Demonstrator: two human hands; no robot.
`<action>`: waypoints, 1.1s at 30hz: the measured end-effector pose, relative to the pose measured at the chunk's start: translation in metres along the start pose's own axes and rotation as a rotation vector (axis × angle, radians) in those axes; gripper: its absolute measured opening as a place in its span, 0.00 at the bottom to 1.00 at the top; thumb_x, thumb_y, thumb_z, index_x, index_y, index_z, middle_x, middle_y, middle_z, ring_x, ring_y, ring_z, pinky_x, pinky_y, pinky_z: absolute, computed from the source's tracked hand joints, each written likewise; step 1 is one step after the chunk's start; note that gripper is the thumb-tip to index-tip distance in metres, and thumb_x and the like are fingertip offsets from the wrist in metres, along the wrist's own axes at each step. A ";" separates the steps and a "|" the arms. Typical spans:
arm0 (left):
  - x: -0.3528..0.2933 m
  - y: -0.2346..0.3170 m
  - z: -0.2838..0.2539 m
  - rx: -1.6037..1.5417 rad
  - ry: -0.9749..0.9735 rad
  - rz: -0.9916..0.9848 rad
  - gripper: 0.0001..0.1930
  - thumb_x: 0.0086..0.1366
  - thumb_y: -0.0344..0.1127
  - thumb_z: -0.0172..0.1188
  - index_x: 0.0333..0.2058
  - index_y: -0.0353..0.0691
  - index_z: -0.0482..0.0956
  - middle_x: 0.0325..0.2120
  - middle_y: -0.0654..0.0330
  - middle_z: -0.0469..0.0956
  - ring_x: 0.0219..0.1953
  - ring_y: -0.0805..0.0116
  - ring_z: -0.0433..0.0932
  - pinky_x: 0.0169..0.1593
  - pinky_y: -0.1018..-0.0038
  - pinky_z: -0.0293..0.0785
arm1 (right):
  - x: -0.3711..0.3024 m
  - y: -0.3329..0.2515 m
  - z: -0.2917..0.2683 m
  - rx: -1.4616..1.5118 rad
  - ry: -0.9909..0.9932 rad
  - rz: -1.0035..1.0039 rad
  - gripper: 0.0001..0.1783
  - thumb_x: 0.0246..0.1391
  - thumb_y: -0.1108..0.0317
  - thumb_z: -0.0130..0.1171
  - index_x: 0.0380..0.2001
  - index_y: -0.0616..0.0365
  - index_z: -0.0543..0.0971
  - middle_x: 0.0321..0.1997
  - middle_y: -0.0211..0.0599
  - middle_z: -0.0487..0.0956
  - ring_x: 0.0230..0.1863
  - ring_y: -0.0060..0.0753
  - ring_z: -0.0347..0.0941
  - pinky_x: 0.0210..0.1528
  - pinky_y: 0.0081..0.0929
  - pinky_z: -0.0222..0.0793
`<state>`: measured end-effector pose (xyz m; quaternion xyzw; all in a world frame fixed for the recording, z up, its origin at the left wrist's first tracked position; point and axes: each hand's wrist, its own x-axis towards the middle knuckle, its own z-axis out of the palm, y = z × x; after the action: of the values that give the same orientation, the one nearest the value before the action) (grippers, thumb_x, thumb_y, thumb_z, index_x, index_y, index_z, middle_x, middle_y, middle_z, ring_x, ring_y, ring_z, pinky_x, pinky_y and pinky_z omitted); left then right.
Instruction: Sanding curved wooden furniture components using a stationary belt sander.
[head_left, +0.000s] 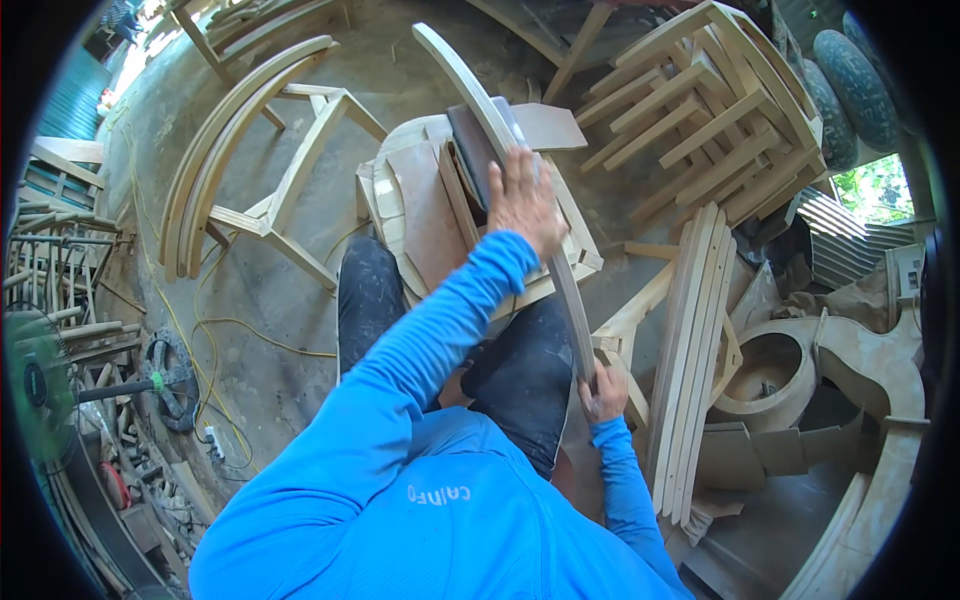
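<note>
A long curved wooden slat [470,85] runs from the top centre down to my lap. My left hand [525,200] lies flat on its middle, fingers spread, pressing it onto a stack of flat wooden pieces [425,210] on a pale wooden stand [585,255] in front of my knees. A dark flat block [470,150] sits under the slat just beyond that hand. My right hand [603,390] is closed around the slat's lower end beside my right thigh. Both arms wear blue sleeves.
Long bent wooden strips [225,130] and an open wooden frame [300,180] lie on the concrete floor at left. Stacked slatted frames [700,110] fill the upper right, planks [690,360] lean at right. A yellow cable [235,325] crosses the floor; a fan [40,385] stands far left.
</note>
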<state>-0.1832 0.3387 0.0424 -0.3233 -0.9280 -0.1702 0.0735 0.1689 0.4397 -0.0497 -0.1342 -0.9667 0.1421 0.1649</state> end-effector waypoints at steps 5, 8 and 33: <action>0.104 -0.079 -0.004 0.000 -0.064 -0.067 0.42 0.66 0.56 0.49 0.74 0.41 0.56 0.77 0.46 0.43 0.79 0.49 0.35 0.77 0.47 0.29 | 0.112 -0.050 0.010 0.079 0.150 -0.052 0.28 0.47 0.67 0.70 0.54 0.57 0.80 0.30 0.39 0.73 0.33 0.46 0.70 0.38 0.44 0.64; 0.168 -0.137 0.004 0.025 -0.097 -0.106 0.41 0.67 0.56 0.48 0.75 0.44 0.55 0.77 0.48 0.43 0.79 0.49 0.36 0.77 0.48 0.30 | 0.182 -0.077 0.025 0.099 0.219 -0.053 0.27 0.47 0.67 0.70 0.53 0.56 0.81 0.29 0.39 0.73 0.33 0.46 0.70 0.38 0.44 0.64; 0.123 -0.100 -0.021 0.014 -0.215 -0.176 0.46 0.62 0.55 0.54 0.74 0.40 0.54 0.77 0.47 0.43 0.80 0.52 0.34 0.77 0.46 0.31 | 0.145 -0.091 -0.009 0.076 0.038 0.002 0.24 0.51 0.63 0.69 0.52 0.56 0.79 0.35 0.41 0.74 0.38 0.48 0.71 0.41 0.45 0.64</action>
<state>-0.3405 0.3285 0.0656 -0.2565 -0.9564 -0.1340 -0.0391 0.0205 0.4027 0.0282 -0.1315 -0.9572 0.1764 0.1883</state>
